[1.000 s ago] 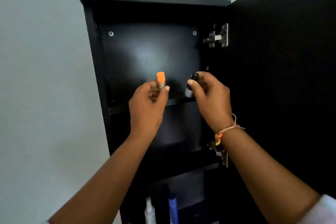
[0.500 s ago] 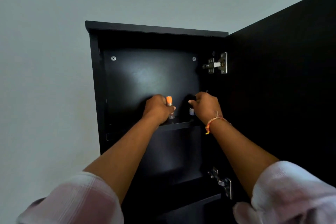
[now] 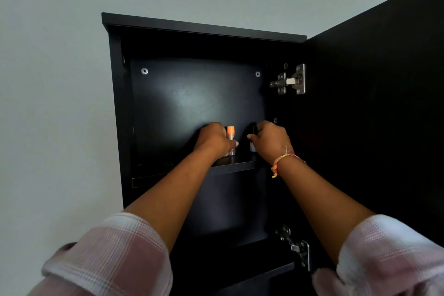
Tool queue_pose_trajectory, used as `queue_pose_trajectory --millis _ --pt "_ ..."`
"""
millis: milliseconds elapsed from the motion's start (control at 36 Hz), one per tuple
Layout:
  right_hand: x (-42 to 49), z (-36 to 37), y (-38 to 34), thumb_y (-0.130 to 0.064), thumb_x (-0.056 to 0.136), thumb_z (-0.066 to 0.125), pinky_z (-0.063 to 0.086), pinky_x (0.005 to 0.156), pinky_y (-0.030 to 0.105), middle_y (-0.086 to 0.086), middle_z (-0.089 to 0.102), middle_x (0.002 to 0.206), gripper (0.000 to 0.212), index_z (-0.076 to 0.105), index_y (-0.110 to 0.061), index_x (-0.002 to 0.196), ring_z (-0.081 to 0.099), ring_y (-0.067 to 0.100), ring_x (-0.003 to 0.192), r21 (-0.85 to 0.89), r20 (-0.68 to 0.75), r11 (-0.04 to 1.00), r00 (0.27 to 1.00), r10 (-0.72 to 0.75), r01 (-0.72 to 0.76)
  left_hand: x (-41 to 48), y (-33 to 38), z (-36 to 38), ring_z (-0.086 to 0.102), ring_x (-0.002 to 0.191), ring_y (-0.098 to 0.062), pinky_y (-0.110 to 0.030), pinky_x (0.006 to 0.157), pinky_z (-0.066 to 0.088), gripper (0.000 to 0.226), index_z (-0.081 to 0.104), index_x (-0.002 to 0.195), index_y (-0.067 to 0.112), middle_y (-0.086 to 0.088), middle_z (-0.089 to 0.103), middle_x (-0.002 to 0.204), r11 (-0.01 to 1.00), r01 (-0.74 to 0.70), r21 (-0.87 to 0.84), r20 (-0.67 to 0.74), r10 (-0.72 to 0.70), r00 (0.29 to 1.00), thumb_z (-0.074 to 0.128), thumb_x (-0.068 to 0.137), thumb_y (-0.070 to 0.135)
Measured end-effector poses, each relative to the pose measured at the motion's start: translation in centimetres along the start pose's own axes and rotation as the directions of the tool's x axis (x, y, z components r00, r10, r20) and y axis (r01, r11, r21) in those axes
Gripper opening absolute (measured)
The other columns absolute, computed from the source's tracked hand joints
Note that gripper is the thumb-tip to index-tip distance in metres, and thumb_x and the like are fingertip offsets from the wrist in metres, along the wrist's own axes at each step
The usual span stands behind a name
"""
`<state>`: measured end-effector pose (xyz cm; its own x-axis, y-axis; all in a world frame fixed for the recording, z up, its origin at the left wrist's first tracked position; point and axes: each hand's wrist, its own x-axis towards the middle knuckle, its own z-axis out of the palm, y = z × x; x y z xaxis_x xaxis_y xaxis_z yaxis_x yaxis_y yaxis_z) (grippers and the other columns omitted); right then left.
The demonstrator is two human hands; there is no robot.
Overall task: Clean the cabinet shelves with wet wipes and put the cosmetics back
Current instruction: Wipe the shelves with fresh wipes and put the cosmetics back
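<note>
Black cabinet (image 3: 120, 103) open, door (image 3: 374, 115) standing at right, upper hinge (image 3: 289, 80) in view. Both hands reach into top compartment. Left hand (image 3: 212, 139) curled round orange-capped tube (image 3: 231, 137); tube upright, base seemingly on top shelf (image 3: 240, 165), contact hard to judge. Right hand (image 3: 270, 142) grips small dark bottle (image 3: 253, 142), upright, just right of tube. 2 items apart, near shelf middle. Thread bracelet (image 3: 280, 161) on right wrist
</note>
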<state>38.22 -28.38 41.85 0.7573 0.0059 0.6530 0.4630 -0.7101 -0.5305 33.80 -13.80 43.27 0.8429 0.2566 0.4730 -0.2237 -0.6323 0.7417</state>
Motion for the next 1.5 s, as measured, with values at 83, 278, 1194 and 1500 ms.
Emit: queue_pose_trajectory --millis 83,278,1194,1500 --pt "0.0 0.2 0.2 -0.033 0.089 0.067 0.056 0.074 0.033 0.011 0.068 0.091 0.026 0.063 -0.010 0.101 0.066 0.027 0.086 0.014 -0.013 1.000 1.000 -0.008 0.008 0.0 0.0 0.1 0.070 0.078 -0.025 -0.042 0.073 0.060 0.026 0.058 0.073 0.014 -0.010 0.069 0.082 0.996 -0.030 0.086 -0.020 0.032 0.999 0.083 0.072 0.019" --pt "-0.1 0.6 0.5 -0.038 0.087 0.067 0.054 0.073 0.032 0.010 0.068 0.096 0.036 0.060 -0.011 0.110 0.066 0.028 0.090 0.025 -0.066 0.999 0.997 -0.030 0.032 -0.5 0.2 -0.1 0.069 0.075 -0.023 -0.038 0.073 0.060 0.031 0.055 0.069 0.016 -0.008 0.070 0.078 0.982 -0.062 0.181 -0.044 0.071 0.997 0.083 0.072 0.028" --pt "-0.7 0.5 0.5 -0.037 0.087 0.069 0.056 0.084 0.036 0.013 0.067 0.111 0.043 0.059 -0.009 0.118 0.065 0.028 0.102 0.060 -0.105 0.997 0.993 -0.045 0.052 -1.7 0.4 -0.4 0.052 0.057 -0.008 -0.021 0.047 0.035 0.028 0.055 0.067 0.019 0.000 0.060 0.068 0.979 -0.070 0.190 -0.047 0.080 0.996 0.078 0.077 0.029" --pt "-0.9 0.3 0.5 -0.036 0.087 0.069 0.056 0.084 0.036 0.013 0.067 0.111 0.044 0.059 -0.008 0.120 0.065 0.027 0.101 0.062 -0.114 0.996 0.992 -0.057 0.064 -1.8 0.5 -0.5 0.052 0.058 -0.009 -0.023 0.048 0.036 0.031 0.054 0.067 0.017 0.000 0.060 0.068 0.974 -0.072 0.216 -0.043 0.083 0.996 0.079 0.076 0.033"
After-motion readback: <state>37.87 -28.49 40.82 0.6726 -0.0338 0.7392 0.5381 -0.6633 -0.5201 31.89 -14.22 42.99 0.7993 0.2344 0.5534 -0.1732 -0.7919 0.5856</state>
